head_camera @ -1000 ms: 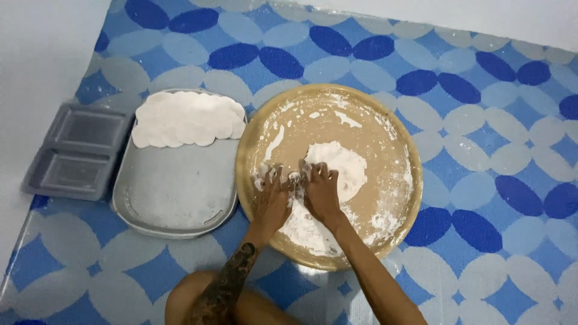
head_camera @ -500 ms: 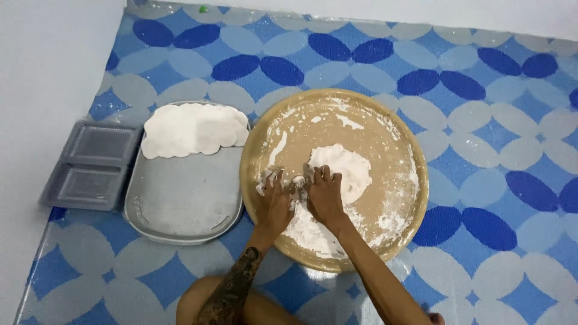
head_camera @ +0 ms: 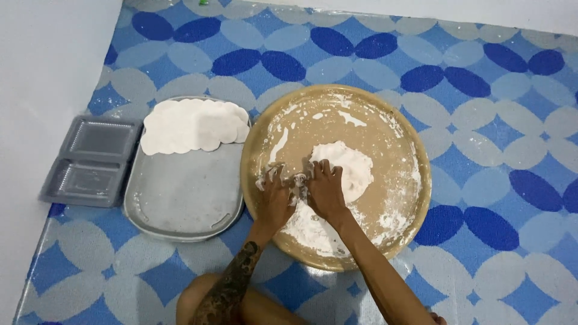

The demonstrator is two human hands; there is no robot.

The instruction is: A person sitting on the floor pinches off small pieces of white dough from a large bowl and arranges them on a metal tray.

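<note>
Pressing side by side on the round wooden board (head_camera: 397,132), my left hand (head_camera: 275,201) and right hand (head_camera: 325,191) lie flat with fingers spread, the white dough (head_camera: 349,168) touching just far-right of my right fingertips.

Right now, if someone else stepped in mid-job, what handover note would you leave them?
Left hand and right hand: both open, floured, palms down on the round board, pressing the white dough at its near-left edge.
Done: flat dough rounds overlap at the far end of the metal tray.
Left: this dough lump, not yet divided.
Grey two-compartment container sits left of the tray.
</note>
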